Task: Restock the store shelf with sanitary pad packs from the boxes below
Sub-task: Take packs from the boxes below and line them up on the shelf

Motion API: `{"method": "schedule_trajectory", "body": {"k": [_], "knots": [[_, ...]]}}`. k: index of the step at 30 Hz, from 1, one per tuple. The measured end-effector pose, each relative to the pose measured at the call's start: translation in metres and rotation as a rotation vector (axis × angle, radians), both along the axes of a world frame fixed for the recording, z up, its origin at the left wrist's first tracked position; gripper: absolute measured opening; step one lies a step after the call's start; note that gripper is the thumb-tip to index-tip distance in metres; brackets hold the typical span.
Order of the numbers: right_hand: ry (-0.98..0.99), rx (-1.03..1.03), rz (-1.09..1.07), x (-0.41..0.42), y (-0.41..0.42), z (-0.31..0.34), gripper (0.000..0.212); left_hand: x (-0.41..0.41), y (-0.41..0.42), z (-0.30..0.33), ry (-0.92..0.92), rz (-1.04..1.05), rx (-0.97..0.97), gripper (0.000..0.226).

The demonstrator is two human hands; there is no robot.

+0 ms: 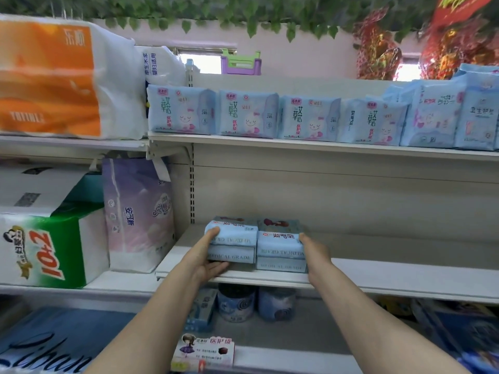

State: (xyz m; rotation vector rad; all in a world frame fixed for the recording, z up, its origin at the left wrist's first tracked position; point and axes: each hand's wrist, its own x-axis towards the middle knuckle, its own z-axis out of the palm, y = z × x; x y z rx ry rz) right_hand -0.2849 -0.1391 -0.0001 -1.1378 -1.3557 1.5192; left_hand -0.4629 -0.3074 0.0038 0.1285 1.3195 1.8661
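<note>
Several light-blue sanitary pad packs (280, 245) lie in two short stacks side by side on the middle shelf (378, 276), near its left end. My left hand (206, 259) grips the left stack, thumb on top and fingers under its front. My right hand (314, 248) holds the right side of the right stack. A row of upright blue pad packs (248, 114) fills the shelf above. A carton edge with a cartoon label (204, 353) shows at the bottom centre.
Toilet-paper bundles (54, 76) and tissue packs (140, 211) fill the bays on the left. Blue round containers (236, 302) stand on the shelf below. To the right of the stacks the middle shelf is bare. Green vines hang along the top.
</note>
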Motion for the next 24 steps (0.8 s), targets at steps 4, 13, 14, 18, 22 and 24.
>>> {"method": "schedule_trajectory", "body": {"k": [4, 13, 14, 18, 22, 24], "knots": [[-0.099, 0.286, 0.007, -0.001, -0.009, 0.006, 0.058, -0.009, -0.002, 0.014, 0.121, 0.053, -0.082, 0.048], [-0.032, 0.511, 0.343, -0.032, -0.047, 0.033, 0.045, -0.019, -0.009, 0.053, 0.252, 0.090, -0.049, 0.059], [0.018, 0.457, 0.376, -0.035, -0.052, 0.037, 0.040, -0.019, -0.010, 0.055, 0.254, 0.082, -0.018, 0.060], [0.113, 0.309, 0.386, -0.043, -0.053, 0.042, 0.038, -0.022, -0.014, 0.057, 0.269, 0.046, 0.036, 0.060], [0.118, 0.286, 0.437, -0.044, -0.053, 0.040, 0.035, -0.030, -0.018, 0.047, 0.374, 0.003, -0.108, 0.053], [0.104, 0.288, 0.461, -0.046, -0.053, 0.040, 0.032, -0.033, -0.017, 0.042, 0.417, -0.024, -0.167, 0.049]]}}
